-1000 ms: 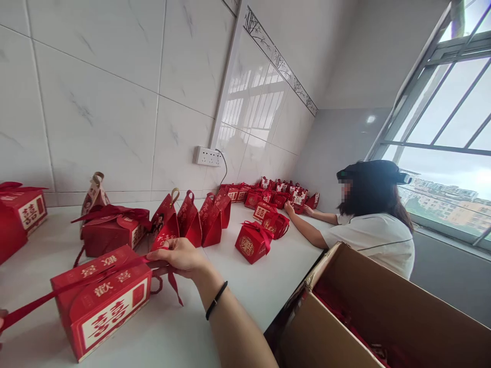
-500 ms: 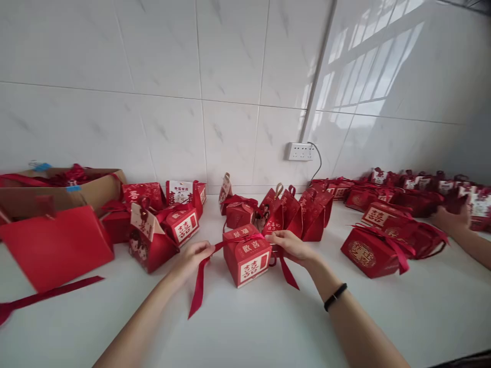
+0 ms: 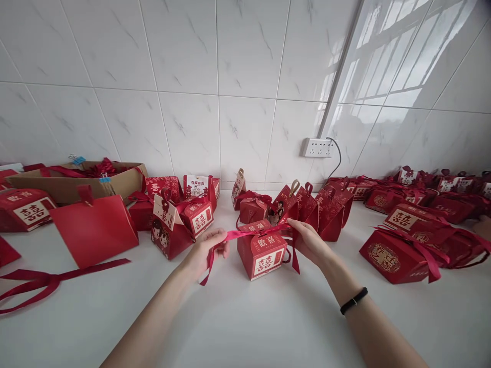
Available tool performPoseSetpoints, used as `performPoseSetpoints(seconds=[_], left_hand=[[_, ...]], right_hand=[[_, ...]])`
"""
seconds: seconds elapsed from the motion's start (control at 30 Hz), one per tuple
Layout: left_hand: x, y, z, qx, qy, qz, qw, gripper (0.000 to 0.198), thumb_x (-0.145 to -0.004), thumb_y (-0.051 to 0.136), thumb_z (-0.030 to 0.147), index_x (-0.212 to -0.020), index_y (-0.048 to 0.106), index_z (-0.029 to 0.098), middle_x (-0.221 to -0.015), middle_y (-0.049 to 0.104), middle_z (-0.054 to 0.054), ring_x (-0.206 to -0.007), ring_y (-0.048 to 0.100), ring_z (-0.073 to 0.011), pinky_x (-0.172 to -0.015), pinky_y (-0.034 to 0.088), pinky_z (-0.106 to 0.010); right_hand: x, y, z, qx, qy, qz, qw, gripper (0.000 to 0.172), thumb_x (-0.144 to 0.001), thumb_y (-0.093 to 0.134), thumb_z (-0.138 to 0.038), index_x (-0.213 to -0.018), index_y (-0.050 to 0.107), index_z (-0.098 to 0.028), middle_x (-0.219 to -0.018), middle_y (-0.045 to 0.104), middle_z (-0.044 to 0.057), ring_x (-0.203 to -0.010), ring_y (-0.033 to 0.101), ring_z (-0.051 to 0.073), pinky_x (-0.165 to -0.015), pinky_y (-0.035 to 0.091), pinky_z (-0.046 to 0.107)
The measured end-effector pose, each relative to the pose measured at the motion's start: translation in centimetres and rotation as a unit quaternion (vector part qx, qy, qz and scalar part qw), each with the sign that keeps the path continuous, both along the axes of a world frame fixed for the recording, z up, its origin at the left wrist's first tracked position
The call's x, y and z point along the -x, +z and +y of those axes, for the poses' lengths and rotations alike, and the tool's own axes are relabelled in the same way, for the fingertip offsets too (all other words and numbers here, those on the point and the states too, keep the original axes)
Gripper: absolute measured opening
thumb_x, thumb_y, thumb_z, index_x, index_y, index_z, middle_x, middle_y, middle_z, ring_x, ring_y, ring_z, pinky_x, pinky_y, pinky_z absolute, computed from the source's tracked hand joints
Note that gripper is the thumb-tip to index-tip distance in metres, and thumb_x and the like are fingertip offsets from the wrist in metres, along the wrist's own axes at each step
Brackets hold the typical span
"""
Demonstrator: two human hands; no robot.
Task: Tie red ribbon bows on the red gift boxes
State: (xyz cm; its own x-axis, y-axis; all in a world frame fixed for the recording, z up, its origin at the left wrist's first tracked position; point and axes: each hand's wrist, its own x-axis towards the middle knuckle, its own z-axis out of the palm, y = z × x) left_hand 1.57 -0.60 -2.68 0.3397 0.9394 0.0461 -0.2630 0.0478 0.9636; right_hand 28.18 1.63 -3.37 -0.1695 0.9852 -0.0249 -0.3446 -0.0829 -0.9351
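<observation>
A small red gift box point(image 3: 264, 250) with pale lettering stands on the white table between my hands. Across its top runs a dark red ribbon point(image 3: 238, 234), pulled out to both sides. Left of the box, my left hand point(image 3: 212, 247) is closed on one end of the ribbon, whose tail hangs below the fingers. My right hand point(image 3: 306, 239) pinches the other end beside the box's top right, and that tail drops behind the thumb side. A red cord handle shows at the box's right side.
Several red boxes stand behind, with a plain red triangular box point(image 3: 95, 230) and a loose ribbon point(image 3: 53, 280) at left. A cardboard carton point(image 3: 57, 185) holds ribbons. At right lie more boxes point(image 3: 399, 255); another person's hand point(image 3: 484, 227) shows at the edge. A power socket point(image 3: 318, 148) is on the wall.
Both hands have lifted the ribbon ends slightly, and the ribbon now stretches higher and straighter over the box. The view has turned left. The other person's arm has mostly left the view.
</observation>
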Motion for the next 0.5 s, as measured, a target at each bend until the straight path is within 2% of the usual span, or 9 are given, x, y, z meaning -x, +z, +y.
performPoseSetpoints(seconds=[0.1, 0.23, 0.37, 0.5], left_hand=[[0.13, 0.01, -0.25, 0.021, -0.037, 0.015, 0.999, 0.033, -0.079, 0.058, 0.035, -0.055, 0.047, 0.015, -0.047, 0.051, 0.0, -0.047, 0.045, -0.009, -0.052, 0.034, -0.022], [0.29, -0.11, -0.3, 0.046, -0.066, 0.018, 0.997, 0.035, -0.078, 0.058, 0.033, -0.053, 0.042, 0.016, -0.038, 0.04, 0.004, -0.038, 0.035, -0.0063, -0.044, 0.027, -0.021], [0.38, 0.07, -0.23, 0.077, -0.061, 0.016, 0.995, 0.037, -0.073, 0.063, 0.034, -0.054, 0.036, 0.018, -0.032, 0.022, 0.01, -0.032, 0.016, -0.0036, -0.038, 0.015, -0.02], [0.43, 0.07, -0.09, 0.085, -0.038, 0.022, 0.995, 0.041, -0.071, 0.064, 0.036, -0.053, 0.032, 0.019, -0.031, 0.021, 0.011, -0.031, 0.013, -0.0031, -0.037, 0.012, -0.02]], right_hand=[[-0.02, -0.51, 0.31, 0.009, -0.023, -0.002, 1.0, 0.026, -0.07, 0.072, -0.039, -0.072, 0.065, -0.015, -0.07, 0.063, 0.005, -0.067, 0.058, 0.014, -0.063, 0.046, 0.026], [-0.19, -0.75, 0.49, 0.013, -0.029, 0.002, 1.0, 0.028, -0.069, 0.073, -0.04, -0.065, 0.06, -0.015, -0.061, 0.058, 0.0, -0.052, 0.045, 0.008, -0.051, 0.038, 0.022], [-0.29, -0.64, 0.48, 0.012, -0.028, 0.007, 0.999, 0.029, -0.067, 0.075, -0.039, -0.064, 0.057, -0.016, -0.057, 0.052, -0.003, -0.049, 0.039, 0.006, -0.049, 0.034, 0.022], [-0.21, -0.48, 0.36, 0.012, -0.026, 0.003, 1.0, 0.03, -0.066, 0.075, -0.039, -0.064, 0.056, -0.016, -0.056, 0.05, -0.004, -0.049, 0.038, 0.006, -0.049, 0.032, 0.022]])
